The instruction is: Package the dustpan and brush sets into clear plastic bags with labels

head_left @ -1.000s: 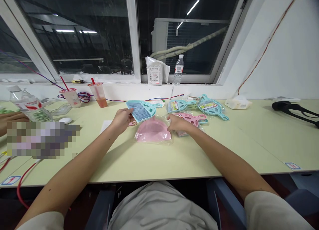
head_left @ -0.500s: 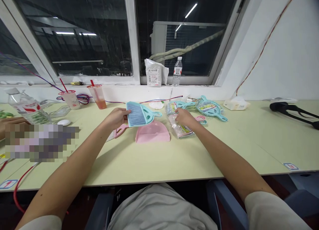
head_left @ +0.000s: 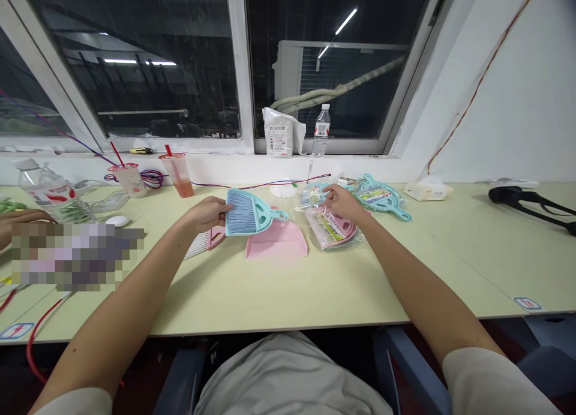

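My left hand (head_left: 204, 214) grips the handle end of a turquoise hand brush with blue bristles (head_left: 249, 212), held just above the table. Under it lies a pink dustpan (head_left: 276, 242), unwrapped, and a pink hand brush with white bristles (head_left: 207, 241) sits by my left wrist. My right hand (head_left: 344, 203) is pinching a transparent plastic bag (head_left: 330, 228) holding a pink brush and dustpan set. A wrapped turquoise set (head_left: 315, 194) lies under my fingers, and another (head_left: 382, 197) lies to the right.
A co-worker's hand (head_left: 22, 217) rests at the far left beside a plastic bottle (head_left: 51, 193) and a blurred patch. Two plastic cups with straws, a white mouse (head_left: 117, 220), a tissue pack (head_left: 427, 190) and a black strap (head_left: 526, 208) sit on the pale green table.
My right hand has moved up and to the right, and the bagged pink set has shifted with it. My left hand has moved slightly left, tilting the turquoise brush upright.
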Demonstrator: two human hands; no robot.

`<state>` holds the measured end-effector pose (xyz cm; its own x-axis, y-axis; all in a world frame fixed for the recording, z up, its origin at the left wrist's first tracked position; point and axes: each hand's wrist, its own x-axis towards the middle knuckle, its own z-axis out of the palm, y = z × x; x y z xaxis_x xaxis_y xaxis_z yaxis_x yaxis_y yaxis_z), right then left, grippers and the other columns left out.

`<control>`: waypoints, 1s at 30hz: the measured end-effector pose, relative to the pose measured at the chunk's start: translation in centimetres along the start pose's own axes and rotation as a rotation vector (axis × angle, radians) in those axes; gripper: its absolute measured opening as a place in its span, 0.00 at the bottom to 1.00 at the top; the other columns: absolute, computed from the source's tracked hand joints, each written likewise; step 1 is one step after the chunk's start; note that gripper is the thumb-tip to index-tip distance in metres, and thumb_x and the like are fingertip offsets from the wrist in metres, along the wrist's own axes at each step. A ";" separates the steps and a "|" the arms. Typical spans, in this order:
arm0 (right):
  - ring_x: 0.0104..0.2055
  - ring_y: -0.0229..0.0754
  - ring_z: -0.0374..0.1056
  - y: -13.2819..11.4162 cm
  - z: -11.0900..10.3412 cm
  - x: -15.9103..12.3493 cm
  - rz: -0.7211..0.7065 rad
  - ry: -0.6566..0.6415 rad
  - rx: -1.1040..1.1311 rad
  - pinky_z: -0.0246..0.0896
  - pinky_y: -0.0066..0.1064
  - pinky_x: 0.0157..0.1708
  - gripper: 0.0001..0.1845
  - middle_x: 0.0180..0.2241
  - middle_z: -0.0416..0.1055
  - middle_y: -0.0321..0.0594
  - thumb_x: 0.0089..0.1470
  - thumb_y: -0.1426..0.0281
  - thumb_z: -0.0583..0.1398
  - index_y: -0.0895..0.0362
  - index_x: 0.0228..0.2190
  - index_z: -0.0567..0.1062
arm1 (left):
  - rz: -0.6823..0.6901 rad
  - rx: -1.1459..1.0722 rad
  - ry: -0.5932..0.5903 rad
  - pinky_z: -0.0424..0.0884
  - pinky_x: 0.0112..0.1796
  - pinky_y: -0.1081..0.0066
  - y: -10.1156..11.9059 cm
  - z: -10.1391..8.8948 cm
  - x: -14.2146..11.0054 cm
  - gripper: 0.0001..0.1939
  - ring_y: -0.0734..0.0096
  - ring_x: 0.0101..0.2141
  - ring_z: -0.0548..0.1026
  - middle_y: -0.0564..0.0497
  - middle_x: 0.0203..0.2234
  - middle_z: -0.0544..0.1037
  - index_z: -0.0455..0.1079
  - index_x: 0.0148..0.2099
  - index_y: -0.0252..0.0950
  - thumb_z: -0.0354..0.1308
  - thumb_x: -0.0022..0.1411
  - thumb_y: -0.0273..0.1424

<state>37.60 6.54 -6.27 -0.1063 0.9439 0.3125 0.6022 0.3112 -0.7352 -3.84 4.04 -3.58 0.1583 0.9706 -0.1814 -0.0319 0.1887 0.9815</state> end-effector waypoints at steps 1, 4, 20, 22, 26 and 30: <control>0.30 0.39 0.67 0.0 0.0 0.0 -0.015 -0.005 0.046 0.57 0.26 0.27 0.25 0.31 0.68 0.34 0.43 0.75 0.56 0.57 0.47 0.69 | 0.017 0.006 0.000 0.82 0.34 0.58 -0.2 0.0 0.1 0.05 0.53 0.32 0.82 0.34 0.31 0.81 0.76 0.39 0.24 0.60 0.60 0.19; 0.28 0.37 0.64 -0.2 0.0 -0.2 -0.089 -0.006 0.140 0.58 0.27 0.27 0.21 0.31 0.67 0.33 0.44 0.74 0.57 0.56 0.44 0.69 | 0.058 0.003 -0.014 0.82 0.36 0.57 -0.9 0.1 0.7 0.05 0.54 0.33 0.82 0.33 0.33 0.81 0.75 0.39 0.24 0.58 0.62 0.20; 0.44 0.47 0.77 -2.0 2.2 -0.7 0.145 0.005 0.863 0.74 0.44 0.49 0.24 0.30 0.72 0.33 0.41 0.71 0.72 0.52 0.30 0.62 | 0.130 -0.132 -0.169 0.80 0.41 0.57 -2.4 3.0 -0.2 0.10 0.55 0.40 0.82 0.34 0.40 0.81 0.76 0.46 0.27 0.60 0.63 0.25; 0.45 0.48 0.77 -2.6 2.8 -1.0 0.229 -0.018 0.921 0.75 0.43 0.49 0.20 0.32 0.75 0.38 0.43 0.75 0.71 0.53 0.29 0.64 | 0.153 -0.127 -0.177 0.80 0.44 0.59 -2.5 3.7 -0.6 0.10 0.56 0.42 0.81 0.34 0.42 0.81 0.77 0.47 0.27 0.60 0.64 0.26; 0.47 0.47 0.76 -3.6 3.2 -1.5 0.327 -0.163 0.993 0.75 0.37 0.50 0.11 0.37 0.79 0.46 0.47 0.78 0.67 0.58 0.31 0.71 | 0.170 -0.127 -0.197 0.78 0.46 0.58 -2.5 4.6 -1.2 0.10 0.56 0.43 0.80 0.34 0.44 0.80 0.77 0.46 0.28 0.61 0.64 0.27; 0.48 0.49 0.76 -4.3 3.1 -2.0 0.406 -0.301 1.006 0.76 0.39 0.46 0.06 0.40 0.79 0.49 0.55 0.72 0.64 0.59 0.36 0.73 | 0.156 -0.149 -0.217 0.78 0.47 0.61 -2.5 4.9 -1.2 0.10 0.57 0.44 0.80 0.34 0.45 0.80 0.78 0.45 0.27 0.61 0.65 0.28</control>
<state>32.75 3.66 -5.55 -0.3160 0.9414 -0.1178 -0.2618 -0.2059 -0.9429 0.87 1.68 -5.55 0.3468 0.9379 0.0042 -0.2143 0.0749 0.9739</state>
